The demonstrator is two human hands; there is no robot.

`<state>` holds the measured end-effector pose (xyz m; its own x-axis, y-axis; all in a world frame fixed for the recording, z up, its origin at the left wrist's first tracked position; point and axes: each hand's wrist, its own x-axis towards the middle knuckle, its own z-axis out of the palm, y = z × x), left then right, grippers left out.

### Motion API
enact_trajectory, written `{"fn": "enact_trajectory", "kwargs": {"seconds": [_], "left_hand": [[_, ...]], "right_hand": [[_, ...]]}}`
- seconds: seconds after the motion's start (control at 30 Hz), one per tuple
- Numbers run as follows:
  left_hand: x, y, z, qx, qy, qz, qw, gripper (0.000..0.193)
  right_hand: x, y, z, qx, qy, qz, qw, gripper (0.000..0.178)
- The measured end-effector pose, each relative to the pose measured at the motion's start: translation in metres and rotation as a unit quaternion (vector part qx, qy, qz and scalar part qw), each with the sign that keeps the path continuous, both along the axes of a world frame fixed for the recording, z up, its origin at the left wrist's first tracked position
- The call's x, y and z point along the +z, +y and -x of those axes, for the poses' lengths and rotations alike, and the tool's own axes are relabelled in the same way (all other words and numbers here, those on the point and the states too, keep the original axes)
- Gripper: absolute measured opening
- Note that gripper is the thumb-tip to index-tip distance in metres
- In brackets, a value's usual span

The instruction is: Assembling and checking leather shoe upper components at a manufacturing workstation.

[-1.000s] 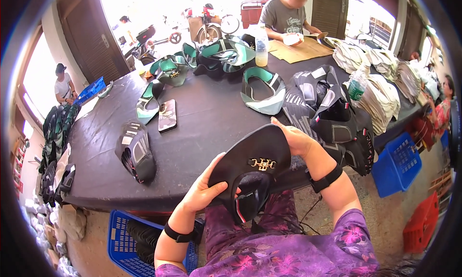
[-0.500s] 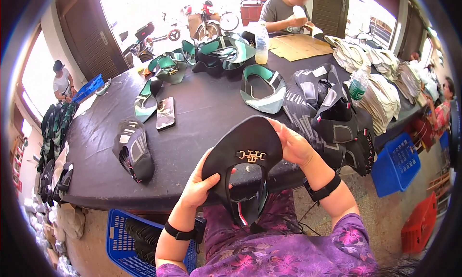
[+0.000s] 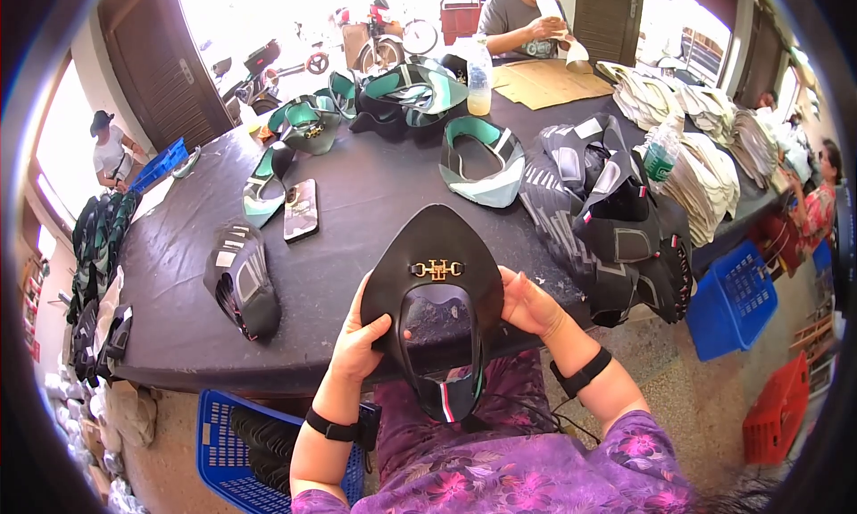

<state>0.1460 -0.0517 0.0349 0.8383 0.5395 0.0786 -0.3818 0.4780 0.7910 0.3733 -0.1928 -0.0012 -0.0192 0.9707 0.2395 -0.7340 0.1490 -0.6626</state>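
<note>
Between my two hands is a black shoe upper with a gold metal ornament on its pointed front and a striped tab at the heel end. My left hand grips its left edge, thumb on top and fingers underneath. On the opposite edge, my right hand holds it, with the fingers partly hidden behind. The upper is over the table's near edge, its toe pointing away from me. Left of it lies a dark upper with grey stripes; to the right is a heap of black and grey uppers.
The dark table also bears a phone, several green-lined uppers, a bottle and stacks of pale pieces. Blue crates and a red crate stand below. Across the table a person handles white pieces.
The upper has turned so its toe points straight away, and it has shifted slightly left. My right hand has moved lower along its edge. The person opposite has lowered a white piece toward the cardboard.
</note>
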Motion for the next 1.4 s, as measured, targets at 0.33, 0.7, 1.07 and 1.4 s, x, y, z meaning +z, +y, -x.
{"fn": "enact_trajectory", "kwargs": {"seconds": [0.33,0.7,1.07,1.4], "left_hand": [[-0.018,-0.013,0.008,0.005,-0.006,0.041,0.999,0.062],[0.009,-0.045,0.017,0.01,-0.008,0.029,1.0,0.059],[0.008,-0.01,0.034,-0.2,0.027,0.054,0.978,0.054],[0.017,-0.028,0.026,-0.104,0.089,-0.043,0.99,0.038]], "right_hand": [[0.006,-0.017,0.031,-0.078,0.037,0.094,0.992,0.054],[0.034,-0.047,0.038,-0.293,-0.206,0.058,0.932,0.061],[0.037,-0.048,0.047,-0.194,-0.124,0.015,0.973,0.057],[0.059,-0.05,0.032,-0.14,-0.379,0.034,0.914,0.04]]}}
